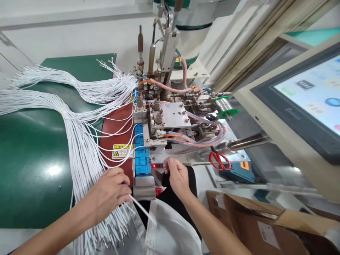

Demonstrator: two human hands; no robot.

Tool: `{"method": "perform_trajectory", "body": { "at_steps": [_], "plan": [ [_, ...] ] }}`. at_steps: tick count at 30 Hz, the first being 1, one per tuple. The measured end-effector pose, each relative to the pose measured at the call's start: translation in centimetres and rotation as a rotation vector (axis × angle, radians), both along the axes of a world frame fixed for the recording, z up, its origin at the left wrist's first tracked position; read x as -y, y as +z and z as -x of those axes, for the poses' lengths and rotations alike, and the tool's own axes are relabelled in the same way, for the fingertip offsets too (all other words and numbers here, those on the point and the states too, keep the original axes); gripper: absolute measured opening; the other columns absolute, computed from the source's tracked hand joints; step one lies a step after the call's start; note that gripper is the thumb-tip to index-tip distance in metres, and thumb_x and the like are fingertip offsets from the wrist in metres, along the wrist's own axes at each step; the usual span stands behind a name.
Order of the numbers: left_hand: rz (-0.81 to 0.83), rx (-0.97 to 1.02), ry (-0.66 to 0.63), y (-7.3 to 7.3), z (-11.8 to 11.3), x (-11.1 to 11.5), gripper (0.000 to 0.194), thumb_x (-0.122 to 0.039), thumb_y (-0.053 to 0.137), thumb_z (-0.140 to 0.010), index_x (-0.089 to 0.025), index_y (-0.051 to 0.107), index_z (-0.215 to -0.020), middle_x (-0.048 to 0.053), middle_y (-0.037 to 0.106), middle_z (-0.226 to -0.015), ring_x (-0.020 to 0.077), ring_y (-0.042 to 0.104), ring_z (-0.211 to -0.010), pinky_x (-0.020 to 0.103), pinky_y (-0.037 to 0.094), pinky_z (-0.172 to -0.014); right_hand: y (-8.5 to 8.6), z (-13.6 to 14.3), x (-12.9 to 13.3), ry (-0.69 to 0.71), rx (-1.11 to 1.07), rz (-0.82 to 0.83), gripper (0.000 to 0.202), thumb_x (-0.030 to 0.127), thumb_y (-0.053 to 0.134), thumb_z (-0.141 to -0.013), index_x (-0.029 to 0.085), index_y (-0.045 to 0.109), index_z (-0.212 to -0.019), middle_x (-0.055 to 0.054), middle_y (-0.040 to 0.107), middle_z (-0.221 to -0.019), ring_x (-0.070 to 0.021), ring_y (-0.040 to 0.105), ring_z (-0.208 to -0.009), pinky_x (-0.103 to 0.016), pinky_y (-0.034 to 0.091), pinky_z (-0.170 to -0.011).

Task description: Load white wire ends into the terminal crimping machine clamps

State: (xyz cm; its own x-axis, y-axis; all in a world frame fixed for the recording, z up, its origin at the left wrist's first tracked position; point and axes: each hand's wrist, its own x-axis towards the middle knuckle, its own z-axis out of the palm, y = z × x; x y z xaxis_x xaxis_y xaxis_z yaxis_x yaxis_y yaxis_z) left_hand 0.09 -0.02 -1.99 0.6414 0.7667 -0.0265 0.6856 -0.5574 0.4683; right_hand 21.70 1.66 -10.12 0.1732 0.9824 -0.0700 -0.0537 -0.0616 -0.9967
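Observation:
My left hand (111,191) is closed on a white cable (142,207), whose free length points down and right over my lap. It is beside a thick bundle of white cables (79,152) that hangs over the near table edge. My right hand (176,175) is closed, thumb against curled fingers, just right of the blue clamp blocks (142,164); anything in its fingers is hidden. Several single cables run from the bundle into the blue blocks along the side of the machine (170,117). A small red light (154,166) glows between the blocks and my right hand.
A green mat (32,159) covers the table at left, with another cable bundle (92,88) behind. A wire spool (225,108), red-handled scissors (220,161) and a touch screen (313,88) stand at right. Cardboard boxes (249,219) lie lower right.

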Motion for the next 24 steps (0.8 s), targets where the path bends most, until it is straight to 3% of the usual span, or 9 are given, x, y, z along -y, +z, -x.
{"method": "perform_trajectory", "body": {
  "at_steps": [5, 9, 13, 17, 20, 24],
  "plan": [
    [-0.081, 0.129, 0.195, -0.6, -1.9, -1.0, 0.017, -0.027, 0.048, -0.087, -0.02, 0.064, -0.088, 0.001, 0.064, -0.079, 0.0126, 0.057, -0.072, 0.025, 0.046, -0.068, 1.0, 0.2, 1.4, 0.088, -0.218, -0.129, 0.04, 0.047, 0.042, -0.085, 0.017, 0.064, -0.071, -0.002, 0.055, -0.061, -0.0129, 0.048, -0.053, -0.026, 0.038, -0.05],
    [-0.197, 0.145, 0.209, -1.5, -3.5, -1.3, 0.02, -0.021, 0.044, -0.088, -0.018, 0.062, -0.095, 0.005, 0.064, -0.085, 0.0149, 0.06, -0.078, 0.028, 0.049, -0.073, 1.8, 0.0, 1.7, -0.047, -0.414, -0.127, 0.038, 0.052, 0.047, -0.08, 0.019, 0.066, -0.081, -0.003, 0.061, -0.063, -0.0145, 0.054, -0.052, -0.028, 0.044, -0.049],
    [-0.203, 0.186, 0.195, -1.9, -5.2, -1.3, 0.027, -0.024, 0.044, -0.089, -0.016, 0.055, -0.112, 0.007, 0.066, -0.091, 0.0169, 0.062, -0.082, 0.03, 0.051, -0.076, 2.3, 0.0, 1.4, -0.04, -0.277, -0.06, 0.011, 0.031, 0.065, -0.073, 0.021, 0.067, -0.078, 0.0, 0.062, -0.059, -0.0128, 0.056, -0.054, -0.025, 0.046, -0.053],
    [-0.17, 0.259, 0.19, -1.9, -6.4, -1.1, 0.032, -0.024, 0.038, -0.091, -0.017, 0.047, -0.121, 0.007, 0.068, -0.091, 0.0165, 0.065, -0.078, 0.028, 0.052, -0.071, 2.6, 0.5, 1.3, 0.096, -0.142, -0.059, 0.01, 0.027, 0.062, -0.076, 0.02, 0.069, -0.076, -0.002, 0.064, -0.069, -0.0132, 0.058, -0.061, -0.026, 0.048, -0.058],
    [-0.026, 0.353, 0.318, -2.0, -6.6, -1.1, 0.024, -0.026, 0.041, -0.089, -0.018, 0.058, -0.105, 0.004, 0.069, -0.083, 0.015, 0.065, -0.072, 0.025, 0.051, -0.068, 2.7, 0.9, 1.4, 0.018, -0.153, -0.092, 0.015, 0.027, 0.053, -0.082, 0.022, 0.068, -0.084, -0.001, 0.063, -0.07, -0.012, 0.057, -0.061, -0.025, 0.047, -0.058],
    [0.351, 0.483, 0.513, -2.2, -6.3, -1.3, 0.019, -0.03, 0.047, -0.086, -0.018, 0.062, -0.086, -0.001, 0.065, -0.063, 0.0122, 0.062, -0.059, 0.022, 0.049, -0.06, 2.9, 1.3, 1.3, -0.001, 0.033, -0.194, 0.009, 0.019, 0.059, -0.078, 0.022, 0.067, -0.08, -0.003, 0.062, -0.079, -0.0142, 0.058, -0.072, -0.026, 0.047, -0.064]
  ]
}}
